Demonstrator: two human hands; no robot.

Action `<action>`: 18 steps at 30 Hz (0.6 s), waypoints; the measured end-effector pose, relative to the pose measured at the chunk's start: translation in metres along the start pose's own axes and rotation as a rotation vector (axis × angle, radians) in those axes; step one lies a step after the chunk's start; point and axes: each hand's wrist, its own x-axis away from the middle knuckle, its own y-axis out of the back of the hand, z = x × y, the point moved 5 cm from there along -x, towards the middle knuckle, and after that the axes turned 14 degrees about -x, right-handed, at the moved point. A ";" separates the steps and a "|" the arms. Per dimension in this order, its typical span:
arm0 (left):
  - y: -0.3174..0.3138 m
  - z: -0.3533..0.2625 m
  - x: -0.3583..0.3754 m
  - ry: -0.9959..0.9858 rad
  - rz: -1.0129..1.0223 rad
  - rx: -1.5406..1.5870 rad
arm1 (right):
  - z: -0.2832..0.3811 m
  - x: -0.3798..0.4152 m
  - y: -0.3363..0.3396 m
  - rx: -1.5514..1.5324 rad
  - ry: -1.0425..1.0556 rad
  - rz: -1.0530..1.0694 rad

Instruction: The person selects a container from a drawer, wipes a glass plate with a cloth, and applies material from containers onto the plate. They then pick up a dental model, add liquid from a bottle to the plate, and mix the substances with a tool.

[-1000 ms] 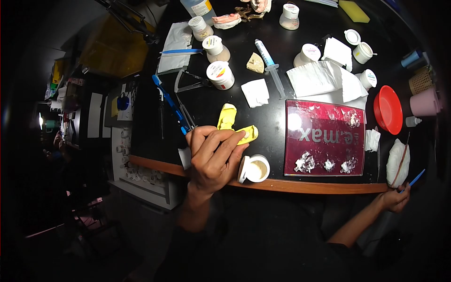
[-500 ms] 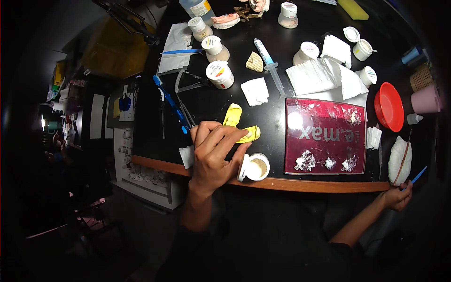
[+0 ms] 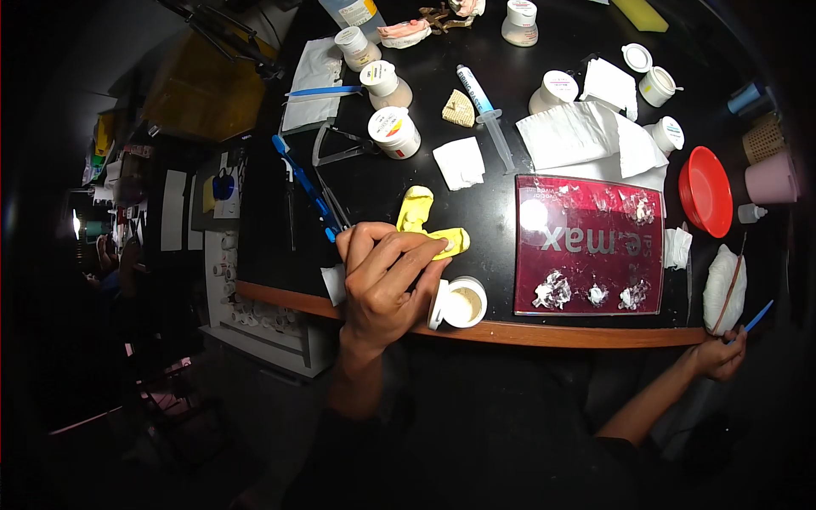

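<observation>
My left hand (image 3: 387, 276) is at the yellow putty-like piece (image 3: 450, 244), thumb and fingertips pinched together at a small whitish bit on it. A second yellow piece (image 3: 415, 208) lies just behind the fingers. Beside the thumb stands an open white jar (image 3: 464, 303) with pale powder inside. At the right, beyond the table's front edge, my right hand (image 3: 721, 357) is closed on a thin blue-handled tool (image 3: 759, 317), close to a white cloth pad (image 3: 724, 289) with a brown stick on it.
A dark red plate (image 3: 588, 246) with white smears lies in the middle, and a red bowl (image 3: 705, 192) to its right. Farther back are a syringe (image 3: 484, 110), white tissues (image 3: 565, 136) and several lidded jars. Blue-handled tools (image 3: 308, 187) lie at the left.
The view has shifted slightly. My left fingers have shifted a little at the yellow piece; my right hand keeps its place with the blue tool.
</observation>
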 end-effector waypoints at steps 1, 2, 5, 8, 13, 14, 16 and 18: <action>0.000 0.000 0.000 -0.002 0.000 0.002 | 0.000 0.000 0.000 0.009 0.012 0.006; 0.000 0.000 0.000 -0.002 -0.003 0.007 | -0.001 0.000 0.001 0.018 0.024 0.011; -0.001 0.001 0.001 -0.001 -0.010 0.018 | -0.005 -0.003 0.004 0.034 0.039 0.016; -0.001 0.000 0.001 -0.002 -0.009 0.020 | -0.011 -0.005 0.008 0.024 0.019 0.019; 0.000 -0.001 0.000 -0.009 -0.010 0.008 | -0.016 -0.007 0.010 0.007 0.024 0.038; 0.000 0.000 0.000 -0.004 -0.012 0.020 | -0.018 -0.007 0.011 0.005 0.020 0.040; -0.002 0.002 0.000 0.005 -0.013 0.048 | -0.014 -0.005 0.009 0.016 -0.001 0.050; -0.004 0.004 0.000 0.037 0.006 0.074 | 0.001 -0.001 0.000 0.040 -0.007 0.071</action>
